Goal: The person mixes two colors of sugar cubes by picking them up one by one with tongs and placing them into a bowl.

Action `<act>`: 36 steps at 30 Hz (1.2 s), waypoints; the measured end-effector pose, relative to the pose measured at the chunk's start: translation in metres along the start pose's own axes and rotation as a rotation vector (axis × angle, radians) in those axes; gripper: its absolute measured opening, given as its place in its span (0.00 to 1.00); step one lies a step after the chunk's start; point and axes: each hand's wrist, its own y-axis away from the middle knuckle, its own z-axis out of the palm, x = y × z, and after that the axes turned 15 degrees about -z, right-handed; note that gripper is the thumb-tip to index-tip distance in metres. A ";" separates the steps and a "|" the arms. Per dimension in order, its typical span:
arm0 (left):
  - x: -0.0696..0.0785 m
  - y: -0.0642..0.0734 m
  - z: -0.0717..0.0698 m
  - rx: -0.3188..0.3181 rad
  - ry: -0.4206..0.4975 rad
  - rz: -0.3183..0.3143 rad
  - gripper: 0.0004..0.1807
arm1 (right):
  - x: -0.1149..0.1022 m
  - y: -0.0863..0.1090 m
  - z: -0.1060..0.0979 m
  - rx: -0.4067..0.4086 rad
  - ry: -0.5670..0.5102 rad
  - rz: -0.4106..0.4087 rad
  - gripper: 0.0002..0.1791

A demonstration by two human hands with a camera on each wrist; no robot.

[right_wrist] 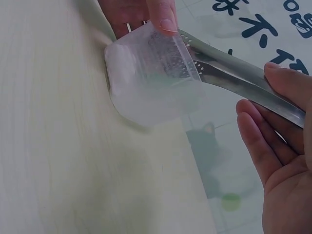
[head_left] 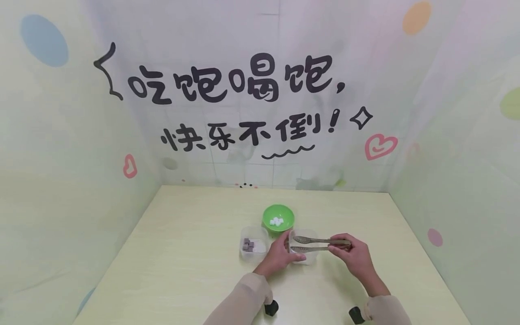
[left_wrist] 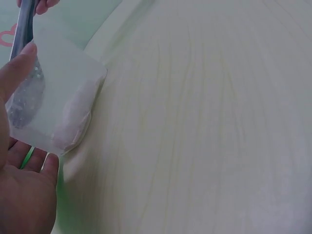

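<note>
My left hand (head_left: 280,257) grips a clear plastic container (head_left: 312,258) by its sides, fingers behind and thumb in front. In the right wrist view the container (right_wrist: 151,105) is tilted. Metal tongs (head_left: 321,240) with perforated ends are held by my right hand (head_left: 358,256), the thumb on one arm and fingers on the other. Both tong ends reach inside the container, their arms apart. Through the cloudy wall a pale shape (left_wrist: 75,117) shows near the base; I cannot tell what it is.
A green bowl (head_left: 285,211) behind the container holds several small white cubes (head_left: 276,221). To its left stands a second clear container (head_left: 244,255) with several brown cubes (head_left: 248,245). The pale wooden table (head_left: 183,253) meets a printed curtain (head_left: 211,171) at the back.
</note>
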 end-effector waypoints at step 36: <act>-0.001 0.002 0.001 0.014 -0.016 -0.007 0.53 | -0.005 -0.020 -0.004 -0.186 0.050 0.157 0.11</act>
